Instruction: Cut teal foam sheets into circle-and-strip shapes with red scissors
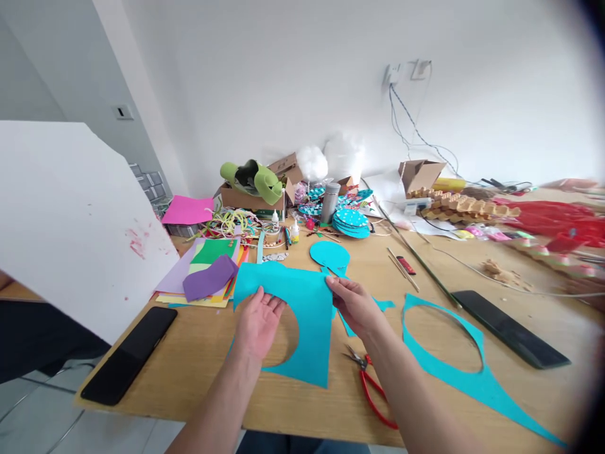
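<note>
A bright blue craft sheet [314, 334] with a large round hole is raised and tilted over the table. My right hand [354, 306] pinches its upper right corner between thumb and fingers. My left hand [258, 321], palm up, grips the sheet at the upper edge of the hole; its fingertips are partly hidden. Behind the sheet lie a blue round cutout [329, 254] and narrow blue scraps, partly covered. Red-handled scissors [373, 391] rest below my right wrist, blades slightly apart. To the right lies a blue offcut [442, 372] with an oval hole.
A black phone [130, 356] lies at the left edge, near coloured sheets [212, 255] and a large white board [70, 208]. Glue bottles [295, 232], a grey flask [330, 203] and patterned blue discs [350, 222] stand farther back. A dark flat piece [510, 328] lies right.
</note>
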Tool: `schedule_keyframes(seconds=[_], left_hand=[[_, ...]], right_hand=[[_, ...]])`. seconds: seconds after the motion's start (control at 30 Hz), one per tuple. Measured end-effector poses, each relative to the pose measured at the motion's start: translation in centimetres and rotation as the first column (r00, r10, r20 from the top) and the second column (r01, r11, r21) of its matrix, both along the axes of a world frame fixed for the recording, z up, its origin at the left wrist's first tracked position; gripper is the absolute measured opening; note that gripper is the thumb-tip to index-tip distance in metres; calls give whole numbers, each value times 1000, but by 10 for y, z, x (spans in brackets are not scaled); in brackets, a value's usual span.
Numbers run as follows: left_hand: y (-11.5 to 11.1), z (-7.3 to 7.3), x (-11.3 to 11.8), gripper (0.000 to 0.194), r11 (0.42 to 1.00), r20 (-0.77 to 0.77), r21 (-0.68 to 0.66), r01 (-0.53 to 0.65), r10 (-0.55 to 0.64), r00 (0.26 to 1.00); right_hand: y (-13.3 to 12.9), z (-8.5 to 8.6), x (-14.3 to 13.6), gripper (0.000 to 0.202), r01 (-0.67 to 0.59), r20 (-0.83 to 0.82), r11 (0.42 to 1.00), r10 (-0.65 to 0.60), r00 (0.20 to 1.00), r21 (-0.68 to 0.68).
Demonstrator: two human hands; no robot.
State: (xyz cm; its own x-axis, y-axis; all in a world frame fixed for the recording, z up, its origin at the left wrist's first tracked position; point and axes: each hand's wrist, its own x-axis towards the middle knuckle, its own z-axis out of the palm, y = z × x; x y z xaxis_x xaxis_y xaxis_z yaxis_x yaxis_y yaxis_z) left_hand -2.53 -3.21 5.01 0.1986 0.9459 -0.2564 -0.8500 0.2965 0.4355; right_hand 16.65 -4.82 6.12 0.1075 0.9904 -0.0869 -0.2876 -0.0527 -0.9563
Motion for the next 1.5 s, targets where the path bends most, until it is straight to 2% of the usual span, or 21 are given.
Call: schedule_keyframes(seconds=[0.07,0.13,0.23,0.27,0.33,0.4,0.47,0.53,0.6,0.67,0.73,0.8,0.83,0.93,1.0,1.07,1.13,1.17,1.23,1.37,1.5], left_hand=[[-2,2,3,21,998,14,60,14,-15,1000],[-4,5,7,22,994,-2,100,37,-37,999],[-4,11,12,32,997,-45,71,9,-6,999],[-3,13,12,36,998,-60,56,-19,22,998],[2,17,12,44,996,-97,42,-75,79,992],[8,20,10,46,994,-126,71,-79,88,988],[17,23,8,44,992,-139,114,-50,66,988],[26,26,8,44,989,-151,145,-22,44,988],[35,29,9,45,983,-163,184,6,24,986],[43,32,13,39,967,-203,238,89,-40,978],[50,35,17,31,945,-248,290,152,-79,966],[56,37,20,27,926,-278,331,181,-88,957],[59,37,21,27,920,-287,345,186,-85,954],[66,31,22,33,923,-293,356,149,-41,955],[69,22,21,36,929,-280,353,113,-10,960],[71,13,20,38,933,-264,346,95,-1,964],[72,4,18,40,942,-259,327,71,17,966],[73,1,17,41,947,-264,316,57,30,964],[74,-5,15,45,953,-284,301,34,56,957],[78,-12,9,48,952,-308,305,-24,122,943],[82,-18,8,48,951,-315,296,-93,189,930]], right_hand=[[-3,3,-5,46,10,-33,1000,-10,999,12],[-8,8,-8,48,14,15,999,-14,1000,33],[-26,11,0,47,1,321,997,-26,947,78],[-35,8,7,45,-1,482,996,-40,875,84],[-59,-8,24,37,2,802,999,-36,597,43],[-84,-32,42,22,17,953,1000,-13,302,8],[-106,-60,54,13,13,996,1000,-20,92,18],[-122,-82,56,12,-25,996,996,-86,-39,85],[-130,-95,51,15,-63,974,983,-178,-142,171],[-132,-101,45,16,-69,942,969,-249,-224,239],[-132,-103,42,17,-45,919,955,-293,-262,292],[-133,-104,44,18,-12,920,945,-322,-224,328],[-134,-103,47,19,2,929,943,-327,-173,333],[-132,-92,52,20,18,961,965,-263,83,263],[-124,-72,50,22,-4,946,985,-162,281,170],[-107,-47,47,23,-75,900,994,-43,433,83],[-81,-24,43,23,-148,865,988,41,500,38],[-65,-15,42,25,-162,850,985,39,525,55],[-32,-4,43,32,-198,801,978,73,594,58],[14,-8,44,43,-245,719,961,81,691,128],[21,-20,37,44,-333,648,933,171,742,135]])
